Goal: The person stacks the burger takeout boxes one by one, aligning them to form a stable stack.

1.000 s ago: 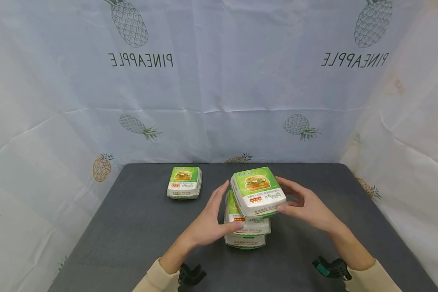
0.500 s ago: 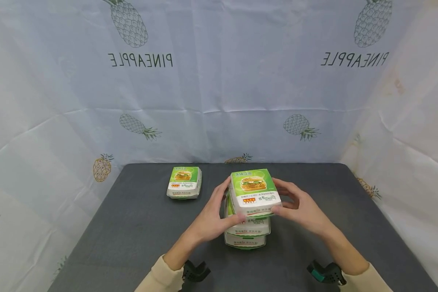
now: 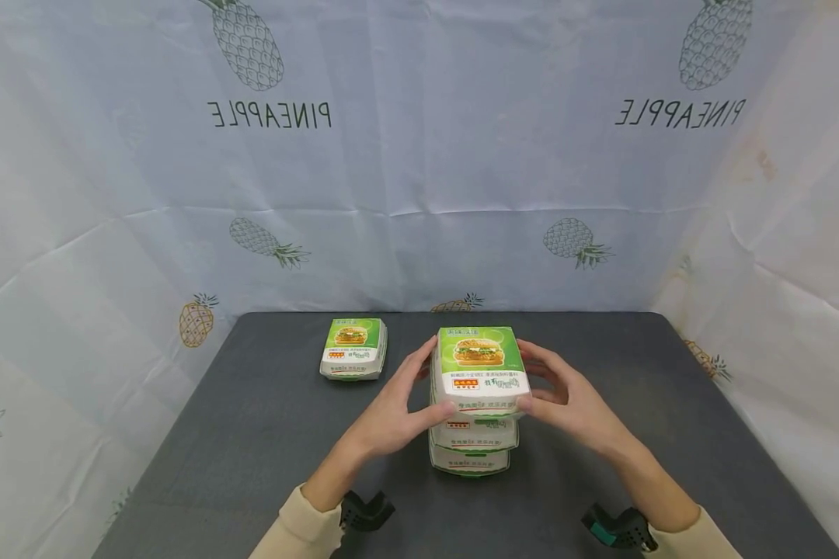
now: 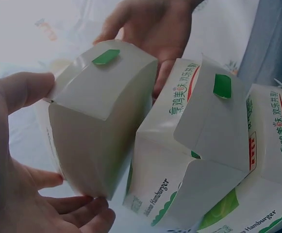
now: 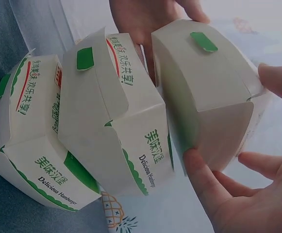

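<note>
Both hands hold the top burger box (image 3: 481,371), green and white with a burger picture, at its two sides. The left hand (image 3: 391,411) has its thumb at the front left corner and its fingers along the left side. The right hand (image 3: 576,404) pinches the right side, thumb in front. Beneath it stand a middle box (image 3: 474,436) and a bottom box (image 3: 470,463), stacked. In the left wrist view the held box (image 4: 102,97) lies against or very close to the middle box (image 4: 179,141); the right wrist view shows the held box (image 5: 204,73) likewise.
Another burger box (image 3: 353,349) lies apart at the back left of the dark table (image 3: 252,450). A pale cloth (image 3: 419,155) printed with pineapples hangs behind the table and at both sides. Black bands are on both wrists.
The top box has moved left and slightly down over the stack and turned from a tilt to nearly straight. The right hand has shifted left with it; the left hand now grips its left side.
</note>
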`<action>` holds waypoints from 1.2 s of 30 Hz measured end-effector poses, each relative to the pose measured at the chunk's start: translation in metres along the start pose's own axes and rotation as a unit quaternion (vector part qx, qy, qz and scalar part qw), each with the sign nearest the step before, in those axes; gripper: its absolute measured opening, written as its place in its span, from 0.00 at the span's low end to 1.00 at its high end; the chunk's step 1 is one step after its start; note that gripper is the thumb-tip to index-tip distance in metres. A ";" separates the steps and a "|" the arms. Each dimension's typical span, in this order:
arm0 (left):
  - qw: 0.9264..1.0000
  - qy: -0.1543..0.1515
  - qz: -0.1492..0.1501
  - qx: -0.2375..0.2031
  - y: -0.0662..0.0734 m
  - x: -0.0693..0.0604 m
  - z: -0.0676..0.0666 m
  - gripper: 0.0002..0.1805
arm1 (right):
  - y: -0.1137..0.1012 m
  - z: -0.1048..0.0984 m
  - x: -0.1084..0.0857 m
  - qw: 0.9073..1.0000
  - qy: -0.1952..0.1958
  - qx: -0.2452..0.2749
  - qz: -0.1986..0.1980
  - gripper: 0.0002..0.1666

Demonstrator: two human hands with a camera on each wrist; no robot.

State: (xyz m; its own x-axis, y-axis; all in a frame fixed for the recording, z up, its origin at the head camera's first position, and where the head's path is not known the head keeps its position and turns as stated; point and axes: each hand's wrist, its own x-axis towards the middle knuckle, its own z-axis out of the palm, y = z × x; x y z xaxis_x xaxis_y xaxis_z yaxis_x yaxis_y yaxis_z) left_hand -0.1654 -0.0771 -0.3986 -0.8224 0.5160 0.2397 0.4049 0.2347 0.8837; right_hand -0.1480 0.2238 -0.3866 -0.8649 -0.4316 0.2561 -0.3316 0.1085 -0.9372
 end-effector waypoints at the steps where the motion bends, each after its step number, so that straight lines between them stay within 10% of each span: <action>1: 1.000 -0.003 0.004 0.000 0.000 0.000 -0.001 0.49 | 0.000 0.000 0.000 1.000 -0.002 0.003 -0.001 0.44; 36: 0.999 -0.020 0.033 -0.026 -0.009 -0.003 -0.004 0.49 | 0.010 0.005 -0.002 1.000 0.002 -0.014 -0.026 0.47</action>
State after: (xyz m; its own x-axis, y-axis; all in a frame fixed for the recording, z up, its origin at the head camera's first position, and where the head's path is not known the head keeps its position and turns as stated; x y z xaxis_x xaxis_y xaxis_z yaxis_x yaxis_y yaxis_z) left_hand -0.1679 -0.0842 -0.4058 -0.7781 0.5610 0.2827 0.4350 0.1566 0.8867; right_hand -0.1473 0.2214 -0.3975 -0.8477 -0.4338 0.3054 -0.3869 0.1116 -0.9153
